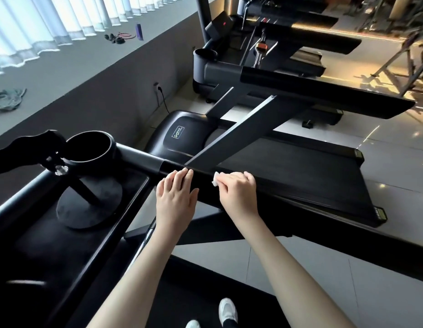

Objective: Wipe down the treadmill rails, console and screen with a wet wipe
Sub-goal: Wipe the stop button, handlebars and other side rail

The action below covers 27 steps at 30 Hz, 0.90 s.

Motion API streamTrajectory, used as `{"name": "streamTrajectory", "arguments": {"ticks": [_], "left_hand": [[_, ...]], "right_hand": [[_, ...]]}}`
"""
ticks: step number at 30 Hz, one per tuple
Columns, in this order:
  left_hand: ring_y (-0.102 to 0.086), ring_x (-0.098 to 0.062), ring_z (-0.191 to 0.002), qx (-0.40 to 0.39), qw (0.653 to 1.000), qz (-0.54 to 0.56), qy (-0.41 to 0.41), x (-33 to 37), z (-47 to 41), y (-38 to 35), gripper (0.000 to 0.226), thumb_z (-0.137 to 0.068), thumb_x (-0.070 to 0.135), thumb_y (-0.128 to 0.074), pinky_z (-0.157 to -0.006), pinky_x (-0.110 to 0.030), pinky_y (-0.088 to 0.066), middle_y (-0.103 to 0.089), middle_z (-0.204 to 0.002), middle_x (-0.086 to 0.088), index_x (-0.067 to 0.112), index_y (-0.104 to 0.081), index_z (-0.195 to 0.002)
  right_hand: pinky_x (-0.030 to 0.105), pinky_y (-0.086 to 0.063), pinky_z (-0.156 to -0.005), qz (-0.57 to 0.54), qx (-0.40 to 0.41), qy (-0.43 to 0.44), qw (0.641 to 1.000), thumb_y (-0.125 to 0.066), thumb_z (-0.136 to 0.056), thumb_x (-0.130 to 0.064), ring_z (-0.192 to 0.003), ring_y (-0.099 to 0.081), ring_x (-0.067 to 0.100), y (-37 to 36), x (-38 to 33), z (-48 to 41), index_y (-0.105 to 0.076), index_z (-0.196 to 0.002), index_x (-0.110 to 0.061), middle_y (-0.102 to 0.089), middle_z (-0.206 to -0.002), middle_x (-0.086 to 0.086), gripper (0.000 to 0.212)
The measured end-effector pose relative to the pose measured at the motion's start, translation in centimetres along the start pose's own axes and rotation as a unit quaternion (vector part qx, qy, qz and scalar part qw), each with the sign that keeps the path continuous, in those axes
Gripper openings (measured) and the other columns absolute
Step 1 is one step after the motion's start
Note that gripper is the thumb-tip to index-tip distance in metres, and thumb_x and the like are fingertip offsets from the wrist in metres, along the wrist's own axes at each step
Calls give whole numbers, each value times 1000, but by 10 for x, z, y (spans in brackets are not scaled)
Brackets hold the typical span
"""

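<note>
A black treadmill side rail [300, 200] runs from the console cup holder [91, 147] toward the lower right. My left hand [176, 197] rests flat on the rail with straight fingers, just right of the grey joint. A little further along, my right hand [238, 192] presses a small white wet wipe [215, 181] onto the rail, fingers curled over it; only a corner of the wipe shows. The console tray [71, 233] lies at lower left. No screen can be made out here.
A grey upright [229, 138] slants down behind the rail to the belt deck [288, 166]. More treadmills [276, 74] stand beyond. A window ledge [75, 58] at the left carries a purple bottle [139, 31] and a cloth [7, 99]. My white shoes [227, 311] stand on the belt below.
</note>
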<state>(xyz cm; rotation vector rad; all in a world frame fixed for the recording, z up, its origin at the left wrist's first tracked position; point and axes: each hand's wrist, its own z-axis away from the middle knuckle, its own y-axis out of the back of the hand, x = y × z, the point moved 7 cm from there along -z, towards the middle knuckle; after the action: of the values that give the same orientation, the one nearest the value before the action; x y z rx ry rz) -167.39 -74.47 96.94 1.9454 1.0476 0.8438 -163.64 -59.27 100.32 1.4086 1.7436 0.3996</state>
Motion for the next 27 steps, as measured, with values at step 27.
{"name": "streamTrajectory", "arguments": {"ticks": [27], "left_hand": [[-48, -29, -123, -12, 999, 11, -29, 20, -7, -9, 50, -90, 40, -40, -103, -47, -34, -56, -130, -4, 14, -58, -129]], "right_hand": [[46, -46, -86, 57, 51, -10, 997, -65, -87, -15, -80, -66, 19, 28, 18, 31, -69, -68, -20, -73, -83, -9, 20]]}}
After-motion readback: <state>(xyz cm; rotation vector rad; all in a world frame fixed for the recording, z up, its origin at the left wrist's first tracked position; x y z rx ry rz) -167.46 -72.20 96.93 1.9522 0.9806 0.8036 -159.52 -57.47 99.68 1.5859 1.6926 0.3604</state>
